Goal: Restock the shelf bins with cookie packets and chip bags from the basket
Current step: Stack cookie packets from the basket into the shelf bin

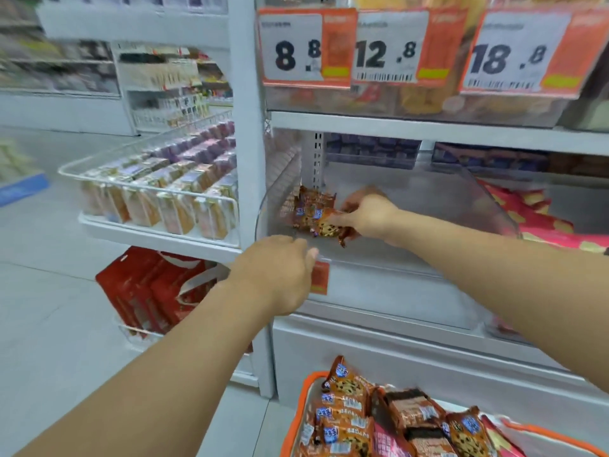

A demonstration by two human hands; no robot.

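Fingers [349, 206] of the right hand [369, 216] are curled round a cookie packet [329, 225] that is being set against the few packets [309, 206] already lying at the left end of the clear shelf bin [487, 206]. Nearest the camera, more cookie packets [346, 410] are heaped in the orange basket [298, 420]. Above it, the left hand [280, 275] is placed on the bin's front lip, its fingers curled over the edge, though how firmly cannot be told. For neat stacking, the packet is best laid flat and pushed back before being let go. Beyond, red chip bags [527, 212] are seen in the neighbouring bin.
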